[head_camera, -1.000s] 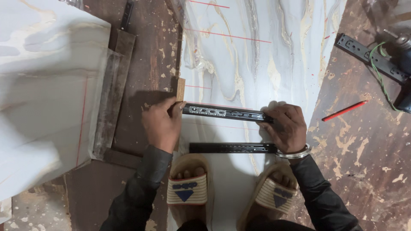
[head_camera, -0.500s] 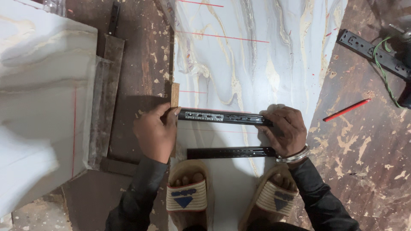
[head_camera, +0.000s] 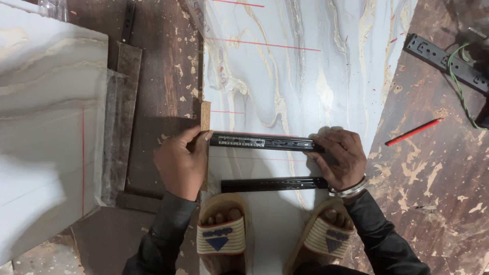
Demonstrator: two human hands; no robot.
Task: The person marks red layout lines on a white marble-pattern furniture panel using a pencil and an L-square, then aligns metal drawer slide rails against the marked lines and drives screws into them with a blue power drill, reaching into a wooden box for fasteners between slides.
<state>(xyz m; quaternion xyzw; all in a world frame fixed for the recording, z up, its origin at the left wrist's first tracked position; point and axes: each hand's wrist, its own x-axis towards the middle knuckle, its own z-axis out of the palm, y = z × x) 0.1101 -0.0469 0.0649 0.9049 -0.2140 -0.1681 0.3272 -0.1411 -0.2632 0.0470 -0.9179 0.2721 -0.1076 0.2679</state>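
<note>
Black metal drawer slide stays pinned flat across the white marbled laminate board, just below a red pencil line, our left hand pressing its left end and right hand its right end, unchanged from before, so we judge alignment settled.

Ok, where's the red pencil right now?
In the head view the red pencil lies on the brown floor at right, just off the marbled board's edge, beyond the right hand and below the black rail.
</note>
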